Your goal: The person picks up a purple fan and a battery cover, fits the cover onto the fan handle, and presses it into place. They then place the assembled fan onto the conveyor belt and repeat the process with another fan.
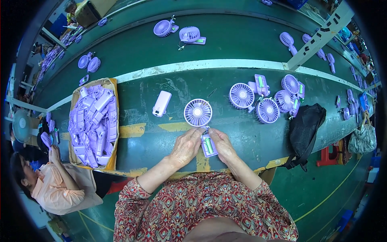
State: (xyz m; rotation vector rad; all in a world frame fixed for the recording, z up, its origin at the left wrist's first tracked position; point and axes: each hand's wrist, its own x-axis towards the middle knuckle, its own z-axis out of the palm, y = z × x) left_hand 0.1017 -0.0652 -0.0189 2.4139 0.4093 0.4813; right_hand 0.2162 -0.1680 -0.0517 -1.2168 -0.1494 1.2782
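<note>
Both my hands meet at the neck of a purple handheld fan, close to the table's near edge. Its round caged head lies face up, pointing away from me. Below the neck the handle lies opened, with a green battery showing inside. My left hand has its fingers closed at the neck's left side. Against the right side, my right hand pinches the same place with thumb and fingers. Just what the fingertips press is too small to make out. A closed purple handle cover lies apart, up and left of the fan.
At my left stands a cardboard box full of purple plastic shells. Several fans with opened handles lie to the right, beside a black mesh bag. A white rail crosses behind. A co-worker sits at the left holding a fan.
</note>
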